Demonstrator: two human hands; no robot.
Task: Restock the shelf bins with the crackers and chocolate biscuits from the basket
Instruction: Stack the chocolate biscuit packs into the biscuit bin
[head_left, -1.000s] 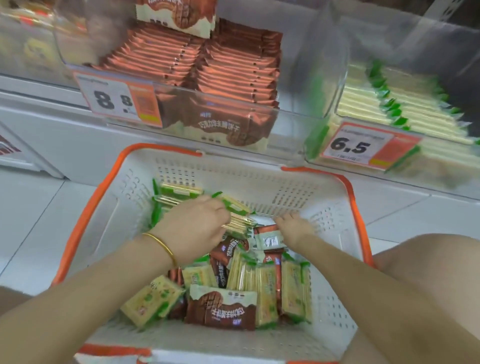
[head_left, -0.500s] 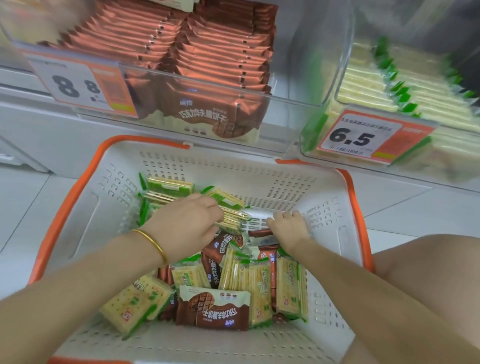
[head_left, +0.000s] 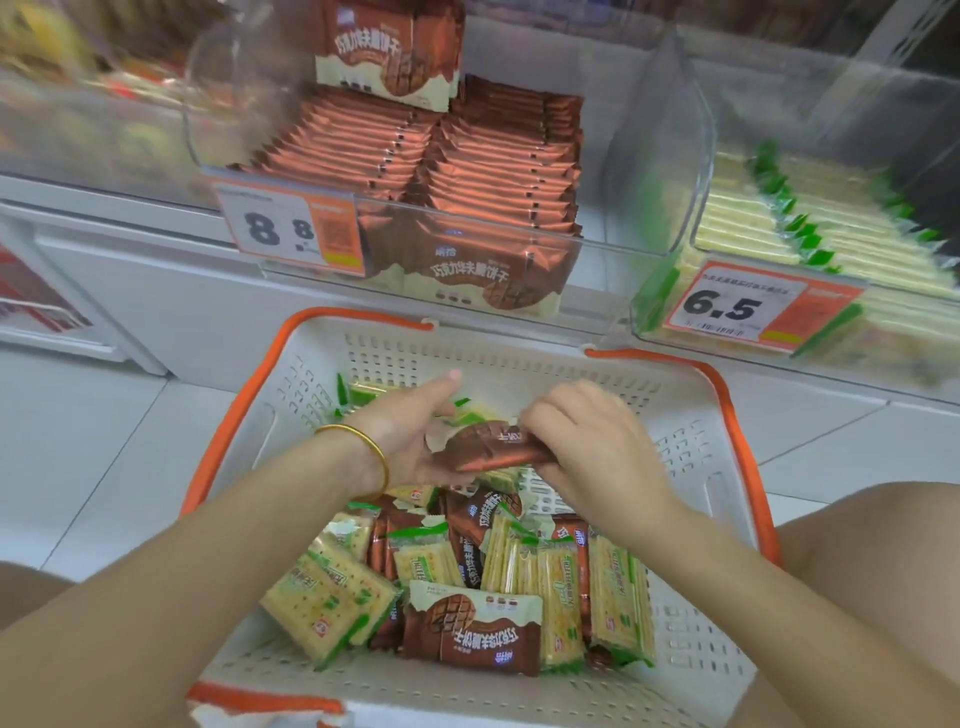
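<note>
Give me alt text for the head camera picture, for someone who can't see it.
The right hand pinches a chocolate biscuit pack, the left hand supporting it, above a white basket of crackers and more biscuits. Behind stand two clear bins: the biscuit bin tagged 8.8, the cracker bin tagged 6.5.

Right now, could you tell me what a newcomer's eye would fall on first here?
Probably the brown chocolate biscuit packet held over the orange-rimmed basket, pinched by the right hand against the left hand. Behind, the chocolate biscuit bin with its bold 8.8 price tag stands left of the cracker bin and its 6.5 tag.
</note>
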